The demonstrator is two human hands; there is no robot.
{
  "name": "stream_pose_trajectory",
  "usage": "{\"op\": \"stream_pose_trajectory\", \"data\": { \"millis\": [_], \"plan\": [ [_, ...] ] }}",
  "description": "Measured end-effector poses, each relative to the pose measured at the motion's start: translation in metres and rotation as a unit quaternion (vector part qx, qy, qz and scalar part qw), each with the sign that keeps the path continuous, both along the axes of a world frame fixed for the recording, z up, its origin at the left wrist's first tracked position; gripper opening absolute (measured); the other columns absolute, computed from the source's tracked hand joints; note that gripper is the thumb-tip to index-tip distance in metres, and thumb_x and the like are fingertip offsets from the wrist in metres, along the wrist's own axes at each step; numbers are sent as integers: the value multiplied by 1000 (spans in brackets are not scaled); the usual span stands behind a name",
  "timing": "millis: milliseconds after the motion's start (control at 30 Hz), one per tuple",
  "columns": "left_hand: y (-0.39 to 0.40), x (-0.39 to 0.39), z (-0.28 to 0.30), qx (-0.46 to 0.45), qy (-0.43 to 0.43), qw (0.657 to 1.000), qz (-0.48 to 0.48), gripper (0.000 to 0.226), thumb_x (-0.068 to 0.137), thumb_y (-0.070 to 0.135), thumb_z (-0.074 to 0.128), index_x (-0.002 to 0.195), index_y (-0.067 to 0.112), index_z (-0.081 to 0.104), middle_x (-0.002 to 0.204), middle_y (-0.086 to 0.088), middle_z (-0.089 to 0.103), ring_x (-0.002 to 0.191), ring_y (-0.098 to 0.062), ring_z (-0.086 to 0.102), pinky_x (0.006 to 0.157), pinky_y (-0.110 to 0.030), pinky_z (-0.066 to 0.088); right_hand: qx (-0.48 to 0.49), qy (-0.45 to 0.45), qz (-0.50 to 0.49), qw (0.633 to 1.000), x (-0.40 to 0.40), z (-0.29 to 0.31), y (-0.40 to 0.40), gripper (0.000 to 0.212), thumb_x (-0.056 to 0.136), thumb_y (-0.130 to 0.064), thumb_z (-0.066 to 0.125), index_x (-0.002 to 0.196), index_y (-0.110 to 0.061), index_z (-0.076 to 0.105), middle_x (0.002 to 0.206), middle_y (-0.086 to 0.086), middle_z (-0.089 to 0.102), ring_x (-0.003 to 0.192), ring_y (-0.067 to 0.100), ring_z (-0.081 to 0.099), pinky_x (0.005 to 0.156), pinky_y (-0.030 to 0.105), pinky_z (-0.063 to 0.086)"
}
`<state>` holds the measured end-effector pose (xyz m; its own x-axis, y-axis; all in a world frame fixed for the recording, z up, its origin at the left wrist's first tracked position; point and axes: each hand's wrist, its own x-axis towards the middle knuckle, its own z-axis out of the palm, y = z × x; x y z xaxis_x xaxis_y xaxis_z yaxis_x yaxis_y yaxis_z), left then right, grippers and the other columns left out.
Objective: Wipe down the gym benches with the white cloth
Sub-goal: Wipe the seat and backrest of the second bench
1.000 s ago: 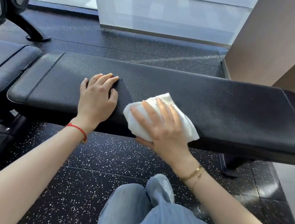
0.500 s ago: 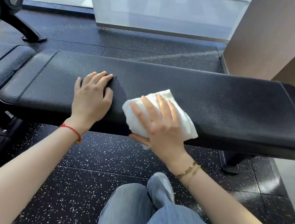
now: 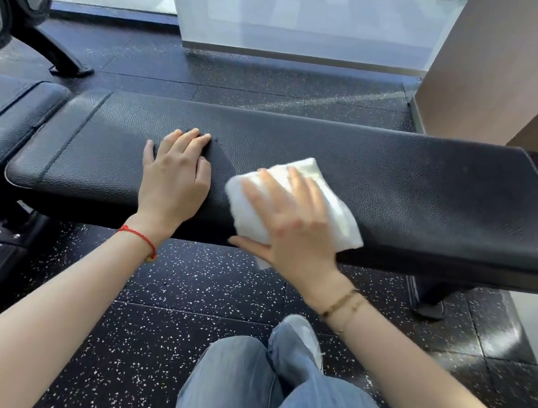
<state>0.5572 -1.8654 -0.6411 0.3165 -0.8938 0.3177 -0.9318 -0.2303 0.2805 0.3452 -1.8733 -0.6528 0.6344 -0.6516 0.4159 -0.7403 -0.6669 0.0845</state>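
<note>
Right hand (image 3: 295,228): fingers spread flat, blurred, thumb under the edge, clamping the folded white cloth (image 3: 322,208) on the black padded leather desk (image 3: 417,193), near front edge. Left hand (image 3: 174,178): open, palm down beside it, empty. Dumbbell (image 3: 9,1) labels unreadable, cut off left.

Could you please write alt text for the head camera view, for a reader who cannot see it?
A person's right hand presses a white cloth onto a black padded gym bench, while the left hand rests flat on the bench beside it.
</note>
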Motion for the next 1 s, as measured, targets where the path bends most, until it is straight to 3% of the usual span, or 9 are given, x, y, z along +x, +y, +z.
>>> {"op": "stream_pose_trajectory", "data": {
  "millis": [100, 267, 367, 500, 633, 733, 867, 1000],
  "plan": [
    [2, 3, 0, -1, 5, 1000, -5, 58, 89, 30, 26, 142, 21, 50, 153, 1, 45, 145, -19, 33, 120, -52, 18, -25, 55, 20, 998, 10, -1, 2, 84, 84, -80, 44, 149, -28, 43, 148, 6, 50, 133, 42, 48, 110, 54, 38],
    [3, 6, 1, -7, 17, 1000, -6, 57, 90, 31, 26, 140, 23, 52, 152, 2, 46, 145, -17, 34, 120, -51, 19, -15, -30, 2, 999, -73, -4, -13, 81, 84, -79, 49, 145, -25, 50, 145, 4, 53, 136, 34, 45, 111, 51, 36],
    [2, 3, 0, -15, 20, 1000, -2, 56, 89, 31, 28, 137, 22, 54, 150, 2, 48, 143, -17, 35, 120, -52, 19, 14, -18, -53, 998, -91, 0, -17, 73, 92, -75, 39, 144, -25, 51, 148, 2, 51, 139, 34, 44, 111, 52, 35],
    [1, 1, 0, -13, 19, 1000, -1, 56, 89, 30, 27, 136, 20, 54, 149, 2, 48, 143, -17, 35, 119, -54, 19, 124, -40, -85, 988, -29, 17, -18, 72, 92, -75, 26, 147, -32, 46, 156, -2, 42, 144, 36, 34, 118, 55, 24],
    [2, 7, 4, -1, 33, 999, -16, 50, 93, 24, 34, 139, 19, 52, 152, 1, 46, 145, -17, 34, 120, -51, 18, 165, 32, -6, 986, 33, 26, -14, 68, 94, -71, 25, 152, -37, 30, 163, -2, 28, 148, 40, 20, 120, 56, 11],
    [7, 23, 12, -17, 38, 999, -30, 44, 94, 17, 47, 136, 14, 55, 146, -5, 51, 139, -22, 42, 117, -48, 28, 176, 16, 41, 983, 16, 27, -15, 67, 94, -70, 28, 153, -38, 29, 162, -4, 28, 150, 36, 18, 122, 53, 10],
    [22, 61, 21, -15, -29, 999, 7, 52, 88, 28, 38, 133, 12, 58, 139, -7, 58, 132, -26, 49, 113, -47, 33, 193, 60, -32, 979, -2, 28, -55, 71, 93, -70, 6, 156, -40, 20, 165, -11, 19, 153, 21, 13, 123, 45, 6],
    [28, 94, 17, -3, -37, 998, 46, 54, 86, 28, 37, 132, 12, 59, 137, -10, 59, 131, -30, 49, 114, -51, 31, 264, 5, -54, 963, 60, 33, -97, 64, 98, -65, 25, 157, -40, 16, 166, -11, 9, 153, 29, 6, 123, 46, -7]
  ]
}}
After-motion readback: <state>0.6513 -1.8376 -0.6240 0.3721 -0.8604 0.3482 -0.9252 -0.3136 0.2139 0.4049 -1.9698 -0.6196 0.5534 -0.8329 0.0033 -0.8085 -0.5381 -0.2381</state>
